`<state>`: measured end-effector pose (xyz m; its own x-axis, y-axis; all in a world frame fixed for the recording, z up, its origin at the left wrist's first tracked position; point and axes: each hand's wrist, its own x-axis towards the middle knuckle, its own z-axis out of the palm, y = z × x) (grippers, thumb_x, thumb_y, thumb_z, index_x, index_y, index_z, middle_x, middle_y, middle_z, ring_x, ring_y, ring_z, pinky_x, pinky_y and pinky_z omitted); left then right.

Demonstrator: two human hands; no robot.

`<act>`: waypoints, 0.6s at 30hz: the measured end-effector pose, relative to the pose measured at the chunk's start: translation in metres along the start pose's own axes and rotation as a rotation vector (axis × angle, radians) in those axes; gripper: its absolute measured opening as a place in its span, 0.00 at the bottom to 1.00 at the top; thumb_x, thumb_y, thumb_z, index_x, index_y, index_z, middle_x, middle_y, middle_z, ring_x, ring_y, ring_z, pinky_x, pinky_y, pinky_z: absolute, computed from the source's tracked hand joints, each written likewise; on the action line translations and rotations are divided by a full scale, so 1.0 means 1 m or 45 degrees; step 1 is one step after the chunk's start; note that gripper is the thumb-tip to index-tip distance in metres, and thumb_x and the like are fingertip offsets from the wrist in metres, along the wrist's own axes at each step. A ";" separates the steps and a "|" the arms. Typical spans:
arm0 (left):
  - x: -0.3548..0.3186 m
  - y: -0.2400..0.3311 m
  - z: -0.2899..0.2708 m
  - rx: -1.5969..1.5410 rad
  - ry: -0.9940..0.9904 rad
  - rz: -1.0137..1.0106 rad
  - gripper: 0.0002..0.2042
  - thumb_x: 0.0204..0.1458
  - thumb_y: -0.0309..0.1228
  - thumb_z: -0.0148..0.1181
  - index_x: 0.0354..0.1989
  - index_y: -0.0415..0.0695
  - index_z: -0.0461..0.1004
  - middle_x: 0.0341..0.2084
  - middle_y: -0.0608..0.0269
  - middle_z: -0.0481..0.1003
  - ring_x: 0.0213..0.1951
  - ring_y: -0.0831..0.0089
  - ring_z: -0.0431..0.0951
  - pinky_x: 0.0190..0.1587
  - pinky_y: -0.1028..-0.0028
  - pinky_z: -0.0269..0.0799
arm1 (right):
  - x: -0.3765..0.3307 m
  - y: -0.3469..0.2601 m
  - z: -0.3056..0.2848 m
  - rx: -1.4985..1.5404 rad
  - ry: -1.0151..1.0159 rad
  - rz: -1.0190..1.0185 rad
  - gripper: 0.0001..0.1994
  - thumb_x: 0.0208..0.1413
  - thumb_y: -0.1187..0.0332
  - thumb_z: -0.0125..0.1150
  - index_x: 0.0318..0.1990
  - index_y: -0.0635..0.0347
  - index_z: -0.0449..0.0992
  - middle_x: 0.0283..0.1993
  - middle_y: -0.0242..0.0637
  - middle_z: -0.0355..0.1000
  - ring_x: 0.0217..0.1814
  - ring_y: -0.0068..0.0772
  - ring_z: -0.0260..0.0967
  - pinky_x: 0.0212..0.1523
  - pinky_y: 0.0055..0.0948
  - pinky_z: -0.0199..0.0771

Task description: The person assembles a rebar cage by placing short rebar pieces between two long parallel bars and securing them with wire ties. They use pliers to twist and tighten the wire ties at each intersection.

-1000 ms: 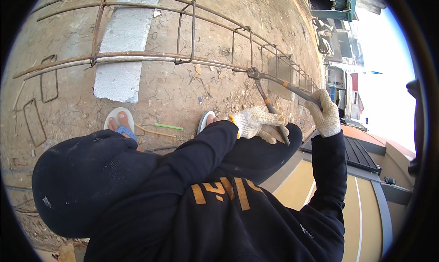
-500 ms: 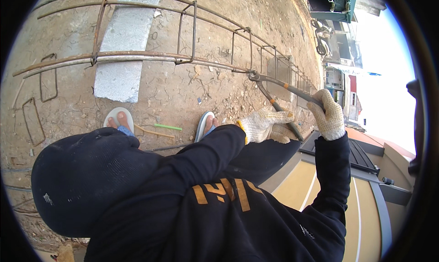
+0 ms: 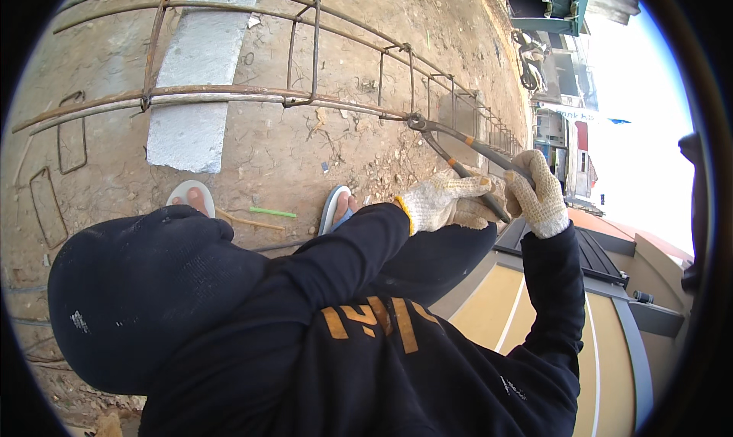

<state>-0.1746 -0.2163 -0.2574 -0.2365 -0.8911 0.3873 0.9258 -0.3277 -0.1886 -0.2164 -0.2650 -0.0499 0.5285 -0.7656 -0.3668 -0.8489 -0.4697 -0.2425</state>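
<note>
Long-handled metal pincers, with orange bands on the handles, have their jaws at the near lower bar of a rebar cage. My left hand, in a cream knitted glove with a yellow cuff edge, is closed round the lower handle. In a matching glove, my right hand grips the upper handle, its fingers close to those of the left. The handles stand a narrow angle apart. Bent square stirrups join the cage's long bars. Whether the jaws bite on wire there is too small to tell.
A pale concrete block lies under the cage at the left, and another block is farther along. Loose rectangular stirrups, a green stick and rubble lie on the dirt. My sandalled feet are close by.
My right hand has moved down and left toward my left hand, bringing the pincers' handles closer together. The whole view has shifted slightly.
</note>
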 end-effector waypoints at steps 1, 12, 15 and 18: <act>0.001 0.000 0.001 0.004 0.000 0.004 0.16 0.61 0.35 0.55 0.53 0.37 0.71 0.45 0.44 0.77 0.44 0.56 0.81 0.39 0.67 0.83 | -0.002 0.001 0.002 -0.057 0.034 -0.019 0.06 0.62 0.73 0.55 0.42 0.61 0.64 0.23 0.32 0.67 0.18 0.17 0.62 0.17 0.20 0.61; 0.002 -0.003 0.003 0.229 0.189 0.055 0.15 0.57 0.37 0.61 0.46 0.41 0.71 0.34 0.54 0.79 0.31 0.66 0.82 0.28 0.73 0.80 | 0.002 0.024 -0.004 0.630 -0.092 0.526 0.22 0.64 0.49 0.49 0.51 0.61 0.69 0.32 0.40 0.76 0.25 0.29 0.75 0.25 0.24 0.77; 0.001 -0.001 0.001 0.360 0.260 0.039 0.14 0.56 0.37 0.63 0.44 0.41 0.72 0.32 0.55 0.79 0.26 0.69 0.81 0.23 0.75 0.77 | 0.008 0.035 -0.006 0.967 -0.247 0.723 0.32 0.63 0.41 0.44 0.52 0.67 0.69 0.35 0.47 0.77 0.29 0.39 0.79 0.29 0.33 0.83; -0.002 -0.002 0.000 0.359 0.329 -0.019 0.13 0.55 0.37 0.65 0.41 0.41 0.74 0.30 0.57 0.79 0.23 0.72 0.80 0.19 0.77 0.73 | 0.009 0.045 -0.001 1.037 -0.173 0.670 0.27 0.65 0.47 0.45 0.46 0.68 0.72 0.31 0.50 0.77 0.24 0.42 0.78 0.23 0.35 0.82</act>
<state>-0.1761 -0.2144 -0.2581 -0.2840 -0.9484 0.1410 0.9579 -0.2743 0.0847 -0.2498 -0.2937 -0.0632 0.1255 -0.7092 -0.6938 -0.7346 0.4036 -0.5455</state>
